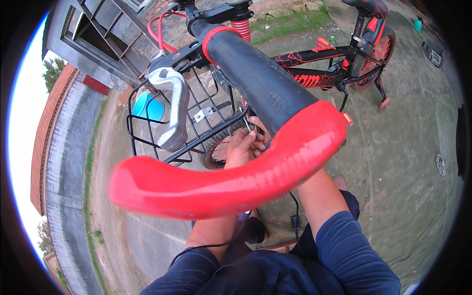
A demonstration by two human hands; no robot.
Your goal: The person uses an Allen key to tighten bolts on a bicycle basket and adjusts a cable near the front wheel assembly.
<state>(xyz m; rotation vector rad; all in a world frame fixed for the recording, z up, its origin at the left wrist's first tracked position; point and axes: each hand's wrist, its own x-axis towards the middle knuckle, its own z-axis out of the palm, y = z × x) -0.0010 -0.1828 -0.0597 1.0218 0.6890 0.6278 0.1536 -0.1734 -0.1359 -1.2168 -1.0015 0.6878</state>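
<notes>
A black handlebar grip [255, 73] with a curved red end [231, 182] fills the middle of the view, close to the camera. Below and behind it, both my hands meet at the red-spoked front wheel [216, 152] of the bicycle. My left hand [242, 147] has its fingers curled by the wheel's hub. Only the fingers of my right hand [259, 126] show past the grip. A small thin metal piece [247, 123] sticks up between the hands. I cannot tell which hand holds it.
A silver brake lever [174, 105] hangs left of the grip, over a black wire basket [147, 123] with a blue object [147, 107] inside. A second black-and-red bicycle [339, 61] stands at the upper right on concrete ground. A building wall [98, 39] is at upper left.
</notes>
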